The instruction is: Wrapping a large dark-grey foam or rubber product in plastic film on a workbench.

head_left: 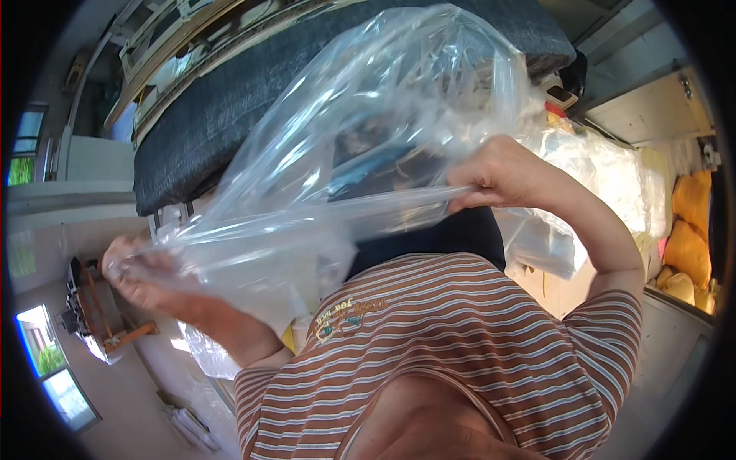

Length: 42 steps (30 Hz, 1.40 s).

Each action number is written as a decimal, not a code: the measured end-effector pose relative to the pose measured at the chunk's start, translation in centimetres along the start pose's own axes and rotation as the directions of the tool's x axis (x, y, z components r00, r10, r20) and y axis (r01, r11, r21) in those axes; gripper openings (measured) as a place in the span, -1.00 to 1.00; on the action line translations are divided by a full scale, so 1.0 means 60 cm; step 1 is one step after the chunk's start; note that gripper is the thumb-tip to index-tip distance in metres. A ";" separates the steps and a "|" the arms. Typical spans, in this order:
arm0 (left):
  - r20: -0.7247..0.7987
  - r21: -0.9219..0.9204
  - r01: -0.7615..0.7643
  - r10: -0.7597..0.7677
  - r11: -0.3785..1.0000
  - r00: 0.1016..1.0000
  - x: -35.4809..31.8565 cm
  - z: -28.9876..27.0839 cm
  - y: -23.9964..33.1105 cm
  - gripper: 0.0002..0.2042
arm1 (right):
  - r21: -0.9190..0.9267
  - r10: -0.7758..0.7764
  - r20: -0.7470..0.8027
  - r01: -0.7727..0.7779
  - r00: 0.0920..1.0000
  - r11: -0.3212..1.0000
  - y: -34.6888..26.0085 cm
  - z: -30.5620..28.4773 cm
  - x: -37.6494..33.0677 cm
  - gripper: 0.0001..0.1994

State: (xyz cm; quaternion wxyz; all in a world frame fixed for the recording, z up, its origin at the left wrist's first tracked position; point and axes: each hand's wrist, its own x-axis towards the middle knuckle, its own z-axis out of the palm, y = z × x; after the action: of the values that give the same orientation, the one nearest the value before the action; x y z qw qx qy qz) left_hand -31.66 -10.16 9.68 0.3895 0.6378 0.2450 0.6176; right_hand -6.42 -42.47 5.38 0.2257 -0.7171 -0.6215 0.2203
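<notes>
A large clear plastic bag billows in front of me, its mouth edge pulled taut between my two hands. At the left, my left hand grips one end of that edge; the fingers are partly blurred and seen through the film. My right hand is closed in a fist around the other end, higher up and to the right. The bag's puffed-out body rises away from me, over a long dark padded roll. Its far end is bunched and see-through.
The dark fabric-covered roll runs across the far side, with a machine frame behind it. Stacked clear plastic lies on the right, near orange sacks. A wooden-framed stand is at the left, by a window.
</notes>
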 end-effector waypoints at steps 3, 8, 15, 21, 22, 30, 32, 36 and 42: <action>0.129 0.000 -0.221 0.219 0.975 0.967 0.113 -0.107 -0.059 -0.87 | -0.292 0.334 0.095 -0.295 0.938 0.910 0.115 0.042 -0.130 -0.74; 0.177 0.293 -0.383 0.344 0.876 0.922 0.163 -0.078 -0.148 -0.88 | -0.788 0.916 0.174 -0.506 0.362 0.349 0.347 0.120 -0.536 -0.72; 0.362 0.679 -0.267 0.004 0.684 0.932 0.228 -0.052 -0.439 -0.74 | -0.310 0.847 -0.526 -0.945 0.083 -0.099 0.403 -0.126 -0.827 -0.80; 0.260 0.895 -0.220 -0.054 0.387 0.964 0.307 -0.118 -0.543 -0.72 | -0.134 -0.364 -0.929 -0.975 0.062 0.175 0.354 -0.483 -0.390 -0.77; 0.268 0.899 -0.210 -0.104 0.385 0.958 0.307 -0.109 -0.553 -0.71 | -0.232 -0.670 -0.741 -0.953 0.044 0.194 0.333 -0.501 -0.335 -0.81; 0.279 0.949 -0.228 -0.247 0.216 0.928 0.321 -0.181 -0.566 -0.69 | -0.551 -0.015 -0.727 -0.569 0.687 0.611 0.528 -0.189 -0.147 -0.60; 0.387 0.920 -0.371 -0.138 0.130 0.912 0.342 -0.202 -0.574 -0.69 | -0.347 0.105 -0.785 -0.574 0.610 0.742 0.533 -0.196 -0.125 -0.56; 0.330 0.915 -0.274 -0.157 0.297 0.931 0.423 -0.246 -0.576 -0.61 | -0.141 0.314 -0.785 -0.647 0.534 0.749 0.554 -0.212 -0.033 -0.52; 0.065 0.670 0.092 -0.182 0.737 0.981 0.302 -0.043 -0.553 -0.63 | -0.238 0.431 -0.633 -0.692 0.643 0.682 0.680 -0.264 -0.156 -0.38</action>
State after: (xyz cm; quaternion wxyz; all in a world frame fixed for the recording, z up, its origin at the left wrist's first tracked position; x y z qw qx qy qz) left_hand -26.47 23.85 -6.17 0.1965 0.7524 0.4695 0.4181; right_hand 34.11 -57.65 -5.98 0.1279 -0.9408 -0.3038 -0.0795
